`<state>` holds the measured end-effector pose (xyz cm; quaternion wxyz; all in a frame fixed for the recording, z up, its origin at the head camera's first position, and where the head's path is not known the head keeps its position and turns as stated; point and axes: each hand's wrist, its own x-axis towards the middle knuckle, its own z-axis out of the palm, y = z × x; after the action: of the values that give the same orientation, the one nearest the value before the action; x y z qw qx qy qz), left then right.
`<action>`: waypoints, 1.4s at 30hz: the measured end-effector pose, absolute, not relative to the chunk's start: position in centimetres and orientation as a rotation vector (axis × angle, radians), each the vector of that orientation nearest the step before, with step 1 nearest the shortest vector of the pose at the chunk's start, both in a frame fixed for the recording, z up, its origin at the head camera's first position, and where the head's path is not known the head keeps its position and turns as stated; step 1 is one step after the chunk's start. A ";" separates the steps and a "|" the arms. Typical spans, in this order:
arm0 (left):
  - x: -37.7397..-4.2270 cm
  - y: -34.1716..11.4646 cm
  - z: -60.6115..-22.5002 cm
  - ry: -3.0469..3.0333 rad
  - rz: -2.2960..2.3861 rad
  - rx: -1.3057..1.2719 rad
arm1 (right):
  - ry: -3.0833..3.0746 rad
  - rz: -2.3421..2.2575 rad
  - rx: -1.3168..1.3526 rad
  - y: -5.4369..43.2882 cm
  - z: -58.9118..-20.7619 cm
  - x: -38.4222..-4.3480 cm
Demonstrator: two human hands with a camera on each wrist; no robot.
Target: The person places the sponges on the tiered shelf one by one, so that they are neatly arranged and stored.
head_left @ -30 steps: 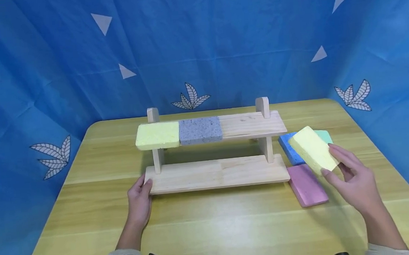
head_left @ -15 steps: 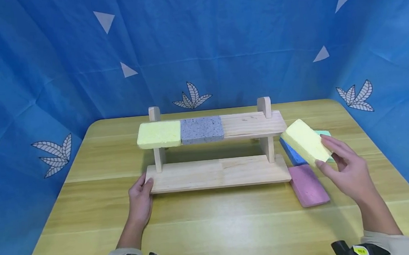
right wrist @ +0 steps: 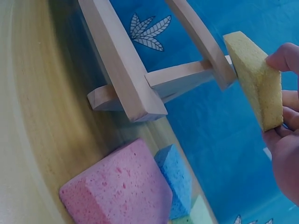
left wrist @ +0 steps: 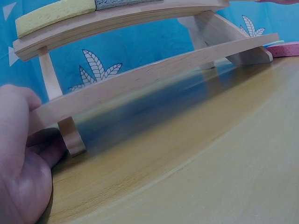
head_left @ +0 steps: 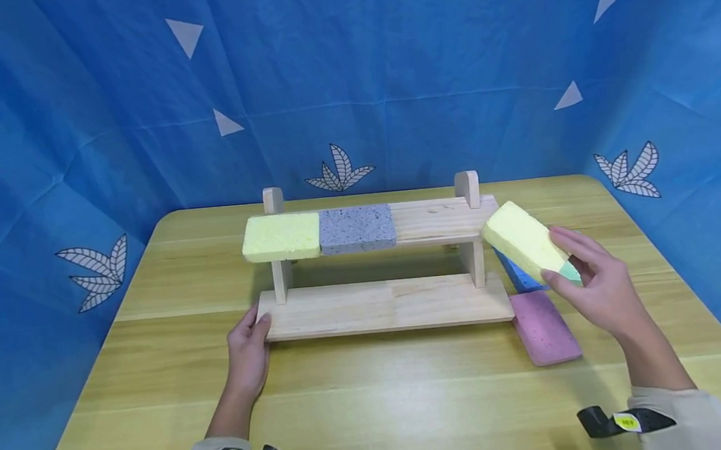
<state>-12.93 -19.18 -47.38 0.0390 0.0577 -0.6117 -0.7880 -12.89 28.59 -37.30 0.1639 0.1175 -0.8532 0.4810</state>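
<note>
A two-tier wooden rack (head_left: 386,306) stands mid-table. My left hand (head_left: 247,350) grips the left end of its lower shelf, thumb on top; in the left wrist view the fingers curl under the board. Between the thumb and fingers of my right hand (head_left: 597,287) is a pale yellow sponge (head_left: 520,237), held tilted in the air by the upper shelf's right end. On the upper shelf, a yellow-green sponge (head_left: 281,236) lies at the left with a speckled grey-purple sponge (head_left: 357,229) against it. The shelf's right part is bare wood.
Right of the rack lie a pink sponge (head_left: 545,328), a blue sponge (head_left: 520,274) and a mint green sponge (head_left: 570,273), the last two partly hidden behind the held sponge and hand. A blue curtain (head_left: 387,74) hangs behind the table (head_left: 400,405).
My right hand has carried the pale yellow sponge left and up, from over the blue and green sponges to the rack's upper right end. My left hand keeps its grip on the lower shelf.
</note>
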 end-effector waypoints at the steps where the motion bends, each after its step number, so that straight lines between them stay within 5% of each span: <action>1: -12.9 -19.2 -47.4 -1.876 -2.415 0.177 | -2.429 1.382 0.342 28.5 -37.3 -13.0; 42: -13.0 -19.2 -47.6 -1.853 -2.411 0.180 | -2.692 1.205 0.677 25.3 -34.4 -17.8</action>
<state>-13.02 -19.24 -47.59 0.0474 0.0589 -0.6076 -0.7906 -17.76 25.35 -34.38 0.0577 0.2233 -0.8882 0.3975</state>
